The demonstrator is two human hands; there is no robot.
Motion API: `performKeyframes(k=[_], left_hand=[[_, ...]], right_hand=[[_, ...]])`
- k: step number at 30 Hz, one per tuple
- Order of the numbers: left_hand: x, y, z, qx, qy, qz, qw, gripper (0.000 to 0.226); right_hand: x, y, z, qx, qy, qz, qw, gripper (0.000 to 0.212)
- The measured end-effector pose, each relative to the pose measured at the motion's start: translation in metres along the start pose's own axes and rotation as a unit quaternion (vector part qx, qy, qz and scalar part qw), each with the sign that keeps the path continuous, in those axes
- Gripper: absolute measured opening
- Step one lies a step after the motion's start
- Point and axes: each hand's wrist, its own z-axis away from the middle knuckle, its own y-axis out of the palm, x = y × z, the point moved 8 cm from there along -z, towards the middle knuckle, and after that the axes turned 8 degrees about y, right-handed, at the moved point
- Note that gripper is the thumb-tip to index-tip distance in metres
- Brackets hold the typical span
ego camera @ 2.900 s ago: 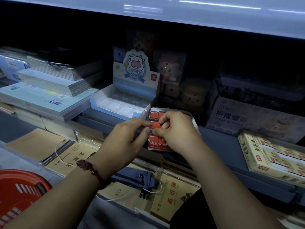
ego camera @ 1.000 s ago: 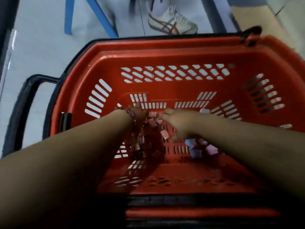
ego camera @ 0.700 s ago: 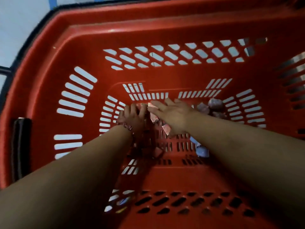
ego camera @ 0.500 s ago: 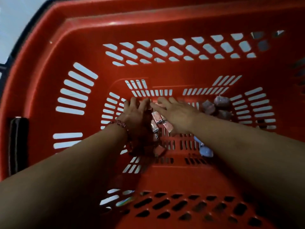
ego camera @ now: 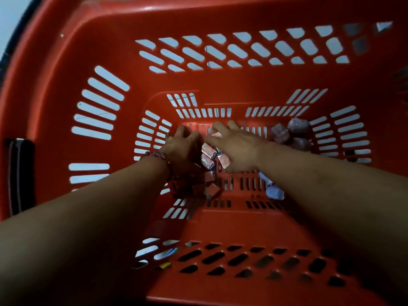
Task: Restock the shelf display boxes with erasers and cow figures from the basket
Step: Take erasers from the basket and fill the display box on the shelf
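Down in the red basket [ego camera: 66, 85], both of the person's arms reach to the bottom, where the stock lies loose on the slotted floor. The left hand [ego camera: 180, 149], with a beaded bracelet [ego camera: 157, 154] at the wrist, sits palm down at the left edge of the pile of erasers [ego camera: 208, 156]. Its fingers bend down towards them, and from where I stand I cannot tell whether they grip any. The right hand [ego camera: 238, 149] lies just beside it, the two hands close but not joined. Its fingers are stretched out straight towards the far wall, and its palm rests on top of several erasers. A few of the small red and silver wrapped blocks peek out from under its thumb side. More erasers lie nearer the person, partly in the shadow of the left forearm.

The cow figures [ego camera: 297, 129] are heaped in the far right corner of the basket floor, just beyond the right wrist and apart from the erasers. They look like dull purplish wrapped lumps, too blurred to make out any detail. Two pale bluish packets [ego camera: 273, 192] lie against the near side of the right forearm; what they are I cannot say.

A black handle [ego camera: 19, 175] hangs at the basket's left rim, and a pale floor [ego camera: 13, 9] shows past the top left corner and through the slots
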Motion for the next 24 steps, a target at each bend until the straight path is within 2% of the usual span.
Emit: performKeyframes(k=[5, 8, 10, 12, 15, 16, 19, 22, 24], left_hand=[[0.007, 0.008, -0.002, -0.007, 0.034, -0.045, 0.998, 0.101], [0.008, 0.011, -0.003, 0.014, 0.038, -0.042, 0.998, 0.098], [0.005, 0.006, -0.001, 0.011, 0.038, -0.037, 0.999, 0.091], [0.002, -0.001, -0.001, 0.003, 0.044, 0.015, 0.999, 0.069], [0.0, -0.005, -0.003, 0.035, 0.041, 0.11, 0.992, 0.018], [-0.001, -0.005, -0.004, 0.042, 0.037, 0.138, 0.989, 0.013], [-0.01, -0.006, 0.001, 0.05, 0.004, 0.24, 0.969, 0.028], [-0.01, -0.003, 0.014, 0.088, -0.065, 0.269, 0.957, 0.036], [-0.003, 0.003, 0.022, 0.115, -0.124, 0.316, 0.933, 0.043]], right_hand=[[0.003, 0.001, 0.002, 0.0, -0.001, 0.017, 1.0, 0.09], [0.004, 0.001, 0.005, -0.004, -0.002, 0.009, 1.0, 0.078], [0.004, 0.005, 0.007, -0.002, 0.005, 0.011, 1.0, 0.081], [0.005, 0.007, 0.009, -0.002, 0.014, 0.013, 1.0, 0.085], [0.005, 0.01, 0.01, 0.008, 0.035, 0.002, 0.999, 0.087], [0.006, 0.01, 0.01, 0.01, 0.042, 0.002, 0.999, 0.086], [0.008, 0.01, 0.009, 0.012, 0.064, -0.016, 0.998, 0.079], [0.01, 0.01, 0.009, 0.017, 0.079, -0.056, 0.995, 0.08], [0.012, 0.013, 0.009, 0.026, 0.082, -0.069, 0.994, 0.081]])
